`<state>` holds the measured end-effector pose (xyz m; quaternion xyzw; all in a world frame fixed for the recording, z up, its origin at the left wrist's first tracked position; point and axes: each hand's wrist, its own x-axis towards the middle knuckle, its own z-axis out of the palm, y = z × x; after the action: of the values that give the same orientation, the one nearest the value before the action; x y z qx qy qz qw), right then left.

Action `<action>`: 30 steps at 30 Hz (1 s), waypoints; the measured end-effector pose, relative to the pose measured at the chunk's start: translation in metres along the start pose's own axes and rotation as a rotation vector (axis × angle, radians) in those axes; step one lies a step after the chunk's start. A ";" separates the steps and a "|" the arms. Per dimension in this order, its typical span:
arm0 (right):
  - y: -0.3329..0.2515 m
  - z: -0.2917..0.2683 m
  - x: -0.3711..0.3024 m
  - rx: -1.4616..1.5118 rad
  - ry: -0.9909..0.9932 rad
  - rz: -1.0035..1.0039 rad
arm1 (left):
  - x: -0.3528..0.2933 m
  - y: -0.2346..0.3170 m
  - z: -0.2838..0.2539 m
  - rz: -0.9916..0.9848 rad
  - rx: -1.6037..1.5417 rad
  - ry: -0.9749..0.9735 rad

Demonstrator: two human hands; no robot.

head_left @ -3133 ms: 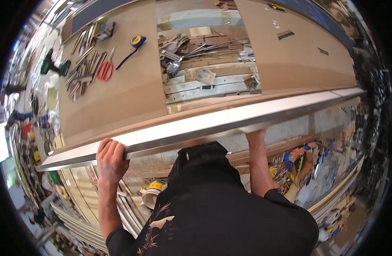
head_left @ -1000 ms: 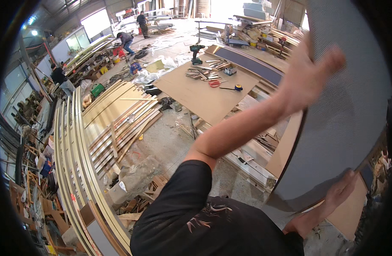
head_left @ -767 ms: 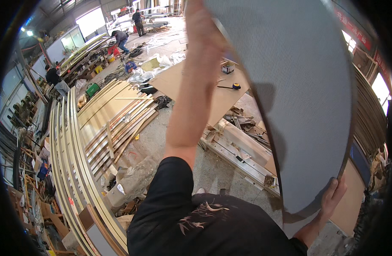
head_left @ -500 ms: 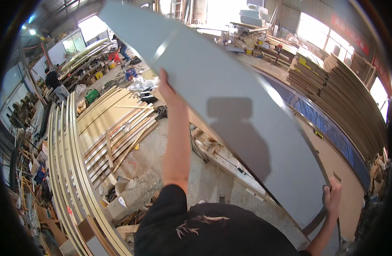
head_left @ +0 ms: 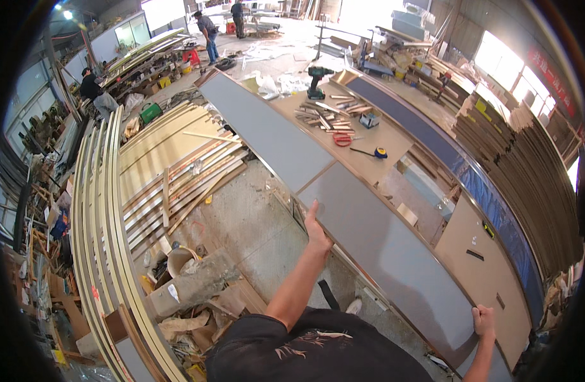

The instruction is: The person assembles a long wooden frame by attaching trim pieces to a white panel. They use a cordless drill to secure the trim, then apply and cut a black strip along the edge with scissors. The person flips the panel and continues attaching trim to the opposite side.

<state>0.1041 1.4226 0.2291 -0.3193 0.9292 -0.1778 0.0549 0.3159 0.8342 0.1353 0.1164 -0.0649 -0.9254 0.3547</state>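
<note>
One long grey panel [head_left: 369, 229] slants from upper left to lower right in front of the person, a single cross seam dividing its face. Two hands hold it. The left hand [head_left: 319, 232] grips the near long edge just below the seam, thumb raised flat against the face, its forearm reaching forward nearly straight. The right hand [head_left: 485, 320] is closed around the far edge near the lower end, knuckles up, forearm rising steeply from the lower right. Whether the panel's underside touches the brown boards beneath is hard to tell from this angle.

Beyond the panel, the left board [head_left: 385, 169] bears one drill [head_left: 317, 83], one pair of red-handled scissors [head_left: 343, 138], one tape measure [head_left: 380, 153] and a heap of short strips [head_left: 318, 116], too overlapped to count. One yellow-and-black cutter [head_left: 488, 230] lies past the right board [head_left: 490, 277]. Three people [head_left: 206, 32] stand in the background.
</note>
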 end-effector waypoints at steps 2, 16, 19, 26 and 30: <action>0.032 0.011 0.008 0.069 -0.026 0.079 | 0.009 -0.035 -0.022 0.016 -0.009 -0.029; 0.269 0.050 0.030 0.080 -0.179 0.238 | 0.007 -0.236 -0.055 -0.139 0.102 0.289; 0.289 0.056 0.044 0.079 -0.179 0.244 | 0.018 -0.262 -0.048 -0.124 0.138 0.355; 0.287 0.059 0.062 0.065 -0.002 0.122 | 0.043 -0.297 -0.053 -0.146 0.168 0.430; 0.232 0.042 0.034 -0.031 0.267 0.468 | 0.038 -0.299 -0.045 -0.223 0.167 0.474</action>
<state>-0.0470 1.5595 0.1060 -0.0703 0.9794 -0.1864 -0.0334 0.1089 1.0285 0.0245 0.3649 -0.0432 -0.8972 0.2451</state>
